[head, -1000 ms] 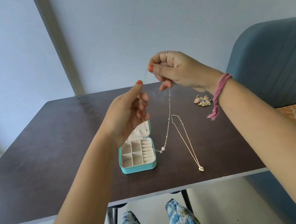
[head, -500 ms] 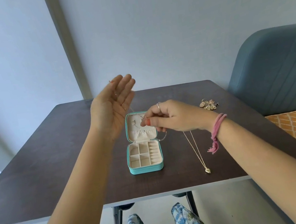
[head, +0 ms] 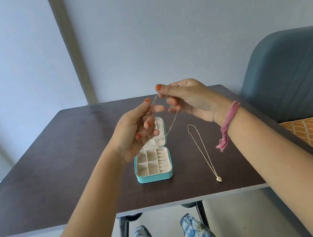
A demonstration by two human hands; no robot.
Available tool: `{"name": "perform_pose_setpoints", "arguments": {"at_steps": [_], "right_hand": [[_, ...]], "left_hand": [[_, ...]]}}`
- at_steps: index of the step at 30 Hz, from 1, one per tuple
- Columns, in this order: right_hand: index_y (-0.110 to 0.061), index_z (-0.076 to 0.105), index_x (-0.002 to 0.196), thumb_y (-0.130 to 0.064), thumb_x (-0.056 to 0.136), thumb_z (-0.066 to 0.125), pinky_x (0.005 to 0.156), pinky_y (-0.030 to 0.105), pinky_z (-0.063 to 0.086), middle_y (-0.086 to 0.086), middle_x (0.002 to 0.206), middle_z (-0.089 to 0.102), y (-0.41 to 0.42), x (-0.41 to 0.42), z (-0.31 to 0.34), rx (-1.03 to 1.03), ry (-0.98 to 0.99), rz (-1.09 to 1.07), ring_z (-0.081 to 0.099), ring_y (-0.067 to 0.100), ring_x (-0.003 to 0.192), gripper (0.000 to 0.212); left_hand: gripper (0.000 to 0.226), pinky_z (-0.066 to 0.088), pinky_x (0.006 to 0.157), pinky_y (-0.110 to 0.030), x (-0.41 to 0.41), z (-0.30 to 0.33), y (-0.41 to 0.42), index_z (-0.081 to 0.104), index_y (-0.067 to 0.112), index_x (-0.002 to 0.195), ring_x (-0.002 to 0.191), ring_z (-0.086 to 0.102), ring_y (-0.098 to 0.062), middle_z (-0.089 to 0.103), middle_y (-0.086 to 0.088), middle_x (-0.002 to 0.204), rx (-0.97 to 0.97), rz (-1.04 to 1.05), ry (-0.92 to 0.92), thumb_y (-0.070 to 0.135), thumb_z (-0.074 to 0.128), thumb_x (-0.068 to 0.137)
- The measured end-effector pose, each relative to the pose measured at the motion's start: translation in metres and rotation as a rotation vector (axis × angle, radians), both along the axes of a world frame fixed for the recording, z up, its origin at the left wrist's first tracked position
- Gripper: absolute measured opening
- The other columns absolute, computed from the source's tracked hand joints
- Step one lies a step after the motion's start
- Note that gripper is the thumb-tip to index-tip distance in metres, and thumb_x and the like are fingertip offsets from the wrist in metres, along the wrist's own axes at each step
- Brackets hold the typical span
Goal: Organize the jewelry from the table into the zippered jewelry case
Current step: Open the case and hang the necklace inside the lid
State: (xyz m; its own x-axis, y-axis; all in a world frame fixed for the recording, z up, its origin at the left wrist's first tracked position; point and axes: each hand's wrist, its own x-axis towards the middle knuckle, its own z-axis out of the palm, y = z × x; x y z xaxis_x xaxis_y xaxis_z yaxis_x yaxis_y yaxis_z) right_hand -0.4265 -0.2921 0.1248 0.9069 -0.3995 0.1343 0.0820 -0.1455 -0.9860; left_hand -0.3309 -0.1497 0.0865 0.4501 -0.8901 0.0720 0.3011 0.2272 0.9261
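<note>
- Change from half a second ago: the left hand, then raised flat with fingers straight, now curls in and pinches one end of a thin chain necklace near its clasp.
- The right hand, then low over the case lid, has risen above the counter; its grip pinches the same chain between thumb and forefinger.
- The chain spans the two hands, then loops down behind the open lid — its lower end is hidden.
- Count — jewelry cases: one, a turquoise zippered jewelry case, open on the counter, lid upright, cream compartments showing nothing inside.
- Count — necklaces: two; the second, a pendant necklace, lies stretched on the counter just right of the case, pendant toward the near edge.
- Count — hands: two, both grasping; a pink wristband circles the right wrist.
- A blue chair stands at right.
</note>
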Motion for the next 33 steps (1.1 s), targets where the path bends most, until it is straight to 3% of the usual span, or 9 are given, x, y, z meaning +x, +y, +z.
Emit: {"name": "perform_pose_setpoints", "arguments": {"at_steps": [2,5,9,14,18,22,25,29,33], "right_hand": [[-0.011,0.064,0.079,-0.028,0.091,0.064,0.071,0.029,0.045,-0.007,0.050,0.047,0.000,0.002,-0.006,0.176,-0.016,-0.004,0.039,0.008,0.045,0.021],[-0.011,0.064,0.081,-0.026,0.091,0.063,0.071,0.028,0.048,-0.006,0.051,0.048,0.004,0.004,-0.021,0.294,-0.002,0.030,0.042,0.007,0.046,0.018],[-0.008,0.064,0.086,-0.022,0.090,0.062,0.078,0.028,0.053,-0.005,0.056,0.050,0.013,0.003,-0.042,0.264,0.050,0.128,0.048,0.006,0.051,0.015],[-0.008,0.067,0.096,-0.009,0.089,0.062,0.084,0.024,0.053,0.003,0.082,0.071,0.026,-0.002,-0.052,0.082,-0.006,0.272,0.066,0.014,0.078,0.009],[-0.018,0.069,0.097,-0.009,0.088,0.067,0.096,0.024,0.049,0.003,0.095,0.074,0.037,-0.002,-0.048,-0.232,-0.010,0.181,0.066,0.010,0.096,0.013],[-0.018,0.072,0.094,-0.014,0.086,0.070,0.096,0.024,0.048,-0.004,0.094,0.072,0.040,-0.002,-0.040,-0.337,-0.041,0.122,0.065,0.007,0.094,0.009],[-0.014,0.070,0.094,-0.010,0.088,0.068,0.097,0.030,0.050,0.006,0.097,0.073,0.039,-0.003,-0.035,-0.299,-0.064,0.159,0.068,0.019,0.097,0.007],[-0.013,0.068,0.089,-0.002,0.087,0.065,0.076,0.015,0.049,-0.010,0.078,0.070,0.037,-0.002,-0.030,-0.294,-0.073,0.170,0.065,0.000,0.078,0.011],[-0.012,0.066,0.088,0.001,0.088,0.062,0.062,0.016,0.045,-0.005,0.075,0.071,0.034,-0.002,-0.030,-0.240,-0.047,0.192,0.059,0.002,0.066,0.014]], "left_hand": [[0.039,0.046,0.048,-0.020,-0.001,-0.003,0.001,0.074,0.008,0.086,0.027,0.022,-0.004,0.033,0.007,0.042,-0.069,-0.070,0.094,0.038,0.049,0.089],[0.043,0.048,0.053,-0.018,-0.001,-0.009,0.002,0.074,0.008,0.094,0.023,0.026,-0.005,0.037,0.009,0.039,-0.249,-0.132,0.251,0.040,0.045,0.092],[0.043,0.055,0.071,-0.019,0.002,-0.013,0.005,0.068,0.006,0.106,0.024,0.034,-0.007,0.044,0.008,0.042,-0.493,-0.134,0.437,0.035,0.037,0.099],[0.030,0.055,0.079,-0.023,0.002,-0.011,0.004,0.063,0.006,0.110,0.031,0.037,-0.006,0.045,0.008,0.047,-0.575,0.162,0.501,0.020,0.038,0.100],[0.026,0.054,0.084,-0.025,-0.001,-0.012,0.002,0.062,0.008,0.111,0.073,0.068,-0.006,0.072,0.003,0.083,-0.562,0.317,0.406,0.020,0.041,0.100],[0.028,0.052,0.091,-0.028,-0.005,-0.014,0.003,0.061,0.009,0.115,0.111,0.064,-0.017,0.068,-0.006,0.119,-0.484,0.353,0.244,0.021,0.041,0.100],[0.025,0.055,0.088,-0.030,-0.005,-0.015,0.003,0.062,0.004,0.110,0.110,0.065,-0.022,0.068,-0.012,0.117,-0.410,0.362,0.182,0.016,0.044,0.098],[0.025,0.057,0.079,-0.031,-0.003,-0.016,0.006,0.064,-0.002,0.106,0.100,0.068,-0.023,0.071,-0.014,0.105,-0.325,0.334,0.087,0.012,0.045,0.097],[0.023,0.055,0.060,-0.025,-0.001,-0.013,0.010,0.067,0.001,0.097,0.077,0.068,-0.018,0.071,-0.009,0.087,-0.212,0.326,-0.018,0.013,0.047,0.098]]}}
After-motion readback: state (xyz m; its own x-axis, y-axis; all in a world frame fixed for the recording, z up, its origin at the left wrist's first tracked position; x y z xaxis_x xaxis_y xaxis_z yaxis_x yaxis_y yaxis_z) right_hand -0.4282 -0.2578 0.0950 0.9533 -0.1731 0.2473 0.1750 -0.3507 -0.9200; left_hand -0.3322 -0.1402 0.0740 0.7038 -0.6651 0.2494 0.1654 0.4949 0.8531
